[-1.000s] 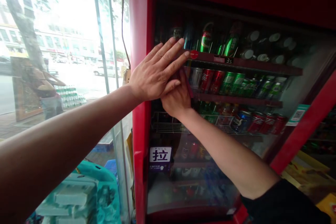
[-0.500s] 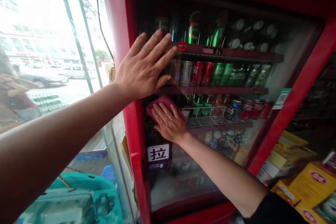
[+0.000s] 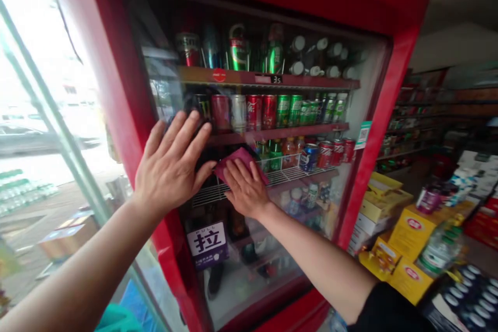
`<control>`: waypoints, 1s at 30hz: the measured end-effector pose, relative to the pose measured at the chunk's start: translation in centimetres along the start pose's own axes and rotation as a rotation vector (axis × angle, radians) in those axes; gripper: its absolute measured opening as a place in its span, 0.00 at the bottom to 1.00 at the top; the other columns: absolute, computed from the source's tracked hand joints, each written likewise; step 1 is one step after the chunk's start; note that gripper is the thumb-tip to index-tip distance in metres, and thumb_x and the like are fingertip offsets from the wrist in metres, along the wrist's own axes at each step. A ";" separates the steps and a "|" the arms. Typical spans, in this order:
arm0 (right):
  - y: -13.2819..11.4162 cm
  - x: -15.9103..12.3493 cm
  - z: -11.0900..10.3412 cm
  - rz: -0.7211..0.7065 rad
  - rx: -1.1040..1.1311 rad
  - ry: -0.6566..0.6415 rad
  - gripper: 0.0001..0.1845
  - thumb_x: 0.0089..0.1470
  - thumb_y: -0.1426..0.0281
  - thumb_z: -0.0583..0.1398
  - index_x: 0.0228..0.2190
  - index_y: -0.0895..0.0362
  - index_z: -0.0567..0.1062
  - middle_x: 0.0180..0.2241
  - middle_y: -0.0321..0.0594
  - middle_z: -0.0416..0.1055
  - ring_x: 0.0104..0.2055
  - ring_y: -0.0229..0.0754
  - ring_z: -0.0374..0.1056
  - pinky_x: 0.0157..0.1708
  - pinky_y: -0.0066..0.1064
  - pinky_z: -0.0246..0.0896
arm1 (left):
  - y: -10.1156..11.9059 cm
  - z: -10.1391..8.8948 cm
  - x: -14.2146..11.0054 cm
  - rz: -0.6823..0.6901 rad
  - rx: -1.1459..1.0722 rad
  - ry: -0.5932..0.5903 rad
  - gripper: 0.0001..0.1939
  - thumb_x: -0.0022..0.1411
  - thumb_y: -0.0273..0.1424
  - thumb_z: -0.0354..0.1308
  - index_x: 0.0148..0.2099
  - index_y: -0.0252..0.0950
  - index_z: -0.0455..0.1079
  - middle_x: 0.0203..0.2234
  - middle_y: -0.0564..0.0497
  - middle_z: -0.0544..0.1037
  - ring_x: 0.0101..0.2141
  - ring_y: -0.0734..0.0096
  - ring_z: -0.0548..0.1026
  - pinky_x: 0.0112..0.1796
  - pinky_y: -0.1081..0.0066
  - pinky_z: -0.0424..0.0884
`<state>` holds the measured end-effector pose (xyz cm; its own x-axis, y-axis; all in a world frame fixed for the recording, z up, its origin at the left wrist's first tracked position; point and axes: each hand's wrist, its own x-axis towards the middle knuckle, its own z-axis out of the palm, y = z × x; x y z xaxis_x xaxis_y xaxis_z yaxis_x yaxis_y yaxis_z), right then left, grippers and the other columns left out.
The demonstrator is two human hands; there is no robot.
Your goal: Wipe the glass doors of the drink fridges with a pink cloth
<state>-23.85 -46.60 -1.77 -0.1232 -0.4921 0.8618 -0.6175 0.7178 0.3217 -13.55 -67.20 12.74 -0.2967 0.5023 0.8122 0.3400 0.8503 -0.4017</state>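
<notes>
A red drinks fridge with a glass door stands in front of me. My left hand is spread at the left side of the door, near the red frame, with nothing in it; whether its palm touches the glass I cannot tell. My right hand lies over a pink-purple cloth and presses it flat on the glass, its fingers extended and part of the cloth hidden beneath them. Behind the glass are soda cans and bottles on shelves. A pull sign is stuck low on the door.
To the right stand yellow boxes, a large clear bottle and packed dark bottles. A glass pane lies at the left, with a cardboard box beyond it. Something turquoise shows at the bottom left.
My view has turned to the right, so the fridge sits further left. My left hand has moved down the door's left side. The right hand with the cloth has shifted rightward across the glass.
</notes>
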 end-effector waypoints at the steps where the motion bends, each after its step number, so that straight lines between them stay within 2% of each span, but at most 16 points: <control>1: 1.2 -0.6 -0.2 -0.065 -0.001 -0.010 0.37 0.72 0.61 0.61 0.75 0.58 0.62 0.75 0.51 0.64 0.82 0.51 0.49 0.82 0.57 0.33 | 0.9 0.2 -0.7 -0.068 -0.011 0.025 0.44 0.76 0.48 0.56 0.84 0.50 0.40 0.82 0.48 0.47 0.79 0.43 0.51 0.77 0.37 0.50; 3: 4.7 -2.1 -0.8 -0.090 -0.023 0.005 0.35 0.72 0.62 0.60 0.74 0.56 0.63 0.74 0.48 0.66 0.81 0.49 0.52 0.83 0.54 0.34 | 3.2 0.9 -2.0 -0.216 -0.029 0.030 0.45 0.75 0.47 0.56 0.84 0.55 0.38 0.83 0.55 0.44 0.79 0.43 0.51 0.78 0.37 0.49; 4: 6.7 -2.9 -1.2 -0.038 -0.042 0.028 0.34 0.72 0.62 0.60 0.74 0.56 0.64 0.74 0.48 0.66 0.81 0.49 0.53 0.82 0.53 0.35 | 4.6 1.5 -2.7 -0.269 -0.041 0.041 0.46 0.74 0.46 0.57 0.84 0.55 0.39 0.83 0.58 0.43 0.79 0.41 0.51 0.78 0.39 0.47; 6: 10.6 -4.2 -2.1 0.159 -0.085 0.092 0.33 0.73 0.63 0.58 0.74 0.59 0.65 0.75 0.54 0.64 0.81 0.52 0.52 0.82 0.56 0.37 | 7.6 3.1 -3.7 -0.337 -0.059 0.056 0.46 0.74 0.45 0.58 0.84 0.53 0.39 0.83 0.57 0.42 0.79 0.39 0.50 0.79 0.42 0.45; 8: 13.3 -4.9 -2.7 0.372 -0.114 0.170 0.34 0.75 0.63 0.54 0.75 0.64 0.61 0.76 0.60 0.59 0.83 0.56 0.47 0.80 0.61 0.39 | 10.7 5.0 -4.2 -0.370 -0.084 0.027 0.46 0.74 0.42 0.58 0.85 0.49 0.40 0.83 0.51 0.43 0.80 0.41 0.48 0.79 0.40 0.45; 10: 14.3 -5.3 -2.8 0.502 -0.107 0.230 0.36 0.75 0.63 0.51 0.76 0.67 0.57 0.78 0.63 0.55 0.84 0.58 0.41 0.79 0.64 0.40 | 13.6 7.0 -4.1 -0.402 -0.111 -0.021 0.46 0.75 0.40 0.58 0.85 0.47 0.39 0.83 0.45 0.44 0.80 0.41 0.46 0.77 0.34 0.47; 11: 14.2 -5.5 -2.7 0.522 -0.092 0.243 0.37 0.75 0.63 0.51 0.76 0.68 0.56 0.78 0.63 0.54 0.84 0.59 0.38 0.79 0.65 0.39 | 14.8 7.9 -3.9 -0.421 -0.124 -0.039 0.46 0.75 0.39 0.59 0.85 0.46 0.38 0.83 0.42 0.44 0.80 0.40 0.46 0.76 0.32 0.48; 12: 13.8 -5.7 -2.5 0.509 -0.075 0.242 0.37 0.75 0.62 0.51 0.76 0.68 0.57 0.78 0.62 0.54 0.84 0.59 0.37 0.80 0.64 0.38 | 15.9 8.8 -3.5 -0.441 -0.132 -0.048 0.47 0.74 0.38 0.59 0.85 0.46 0.39 0.83 0.41 0.44 0.80 0.38 0.45 0.75 0.30 0.49; 14: 12.9 -6.4 -2.0 0.396 -0.043 0.203 0.36 0.74 0.60 0.54 0.75 0.64 0.61 0.77 0.56 0.59 0.84 0.56 0.39 0.81 0.61 0.33 | 17.7 10.2 -2.7 -0.477 -0.139 -0.042 0.47 0.74 0.38 0.59 0.85 0.46 0.39 0.83 0.40 0.43 0.80 0.37 0.45 0.75 0.27 0.48; 17: 12.4 -8.3 -1.7 0.160 -0.007 0.129 0.32 0.73 0.59 0.57 0.73 0.51 0.67 0.74 0.42 0.66 0.83 0.48 0.47 0.83 0.52 0.29 | 19.6 11.6 -1.7 -0.527 -0.122 -0.004 0.48 0.73 0.38 0.60 0.85 0.48 0.38 0.83 0.44 0.41 0.81 0.37 0.43 0.75 0.27 0.45; 20: 14.2 -10.0 -1.9 0.045 0.010 0.106 0.31 0.74 0.58 0.57 0.74 0.46 0.66 0.75 0.32 0.64 0.82 0.43 0.49 0.84 0.47 0.27 | 21.2 12.4 -1.1 -0.565 -0.093 0.002 0.49 0.72 0.37 0.61 0.85 0.49 0.39 0.83 0.47 0.40 0.81 0.38 0.42 0.76 0.29 0.43; 22: 16.2 -10.7 -2.2 0.087 0.013 0.130 0.33 0.74 0.59 0.57 0.75 0.46 0.63 0.75 0.33 0.63 0.82 0.44 0.50 0.84 0.47 0.27 | 22.0 12.6 -0.8 -0.569 -0.081 -0.012 0.49 0.72 0.36 0.61 0.85 0.47 0.39 0.83 0.46 0.39 0.81 0.37 0.41 0.76 0.30 0.42; 25: 19.7 -11.2 -3.1 0.261 -0.006 0.216 0.39 0.75 0.61 0.54 0.79 0.51 0.52 0.75 0.42 0.64 0.82 0.50 0.48 0.83 0.54 0.30 | 22.9 12.9 -0.3 -0.547 -0.084 -0.024 0.49 0.72 0.35 0.61 0.85 0.47 0.38 0.84 0.47 0.38 0.81 0.38 0.40 0.76 0.30 0.42; 27: 21.8 -11.3 -3.7 0.380 -0.039 0.271 0.40 0.76 0.61 0.52 0.80 0.55 0.45 0.77 0.49 0.59 0.83 0.55 0.44 0.82 0.59 0.34 | 23.1 13.1 0.1 -0.533 -0.105 -0.024 0.50 0.72 0.35 0.61 0.85 0.49 0.38 0.84 0.48 0.38 0.81 0.38 0.40 0.76 0.29 0.41; 30: 23.8 -11.1 -4.6 0.551 -0.082 0.303 0.40 0.77 0.61 0.48 0.81 0.57 0.41 0.81 0.54 0.49 0.84 0.60 0.40 0.79 0.66 0.41 | 23.0 13.4 0.6 -0.525 -0.148 -0.015 0.50 0.71 0.35 0.60 0.85 0.49 0.37 0.84 0.50 0.37 0.81 0.38 0.38 0.76 0.28 0.40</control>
<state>-33.62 -21.80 -1.92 -0.1731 0.1132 0.9784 -0.4636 0.8671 -0.1823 -17.86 -45.23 -1.62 -0.4728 0.0197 0.8810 0.2649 0.9567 0.1207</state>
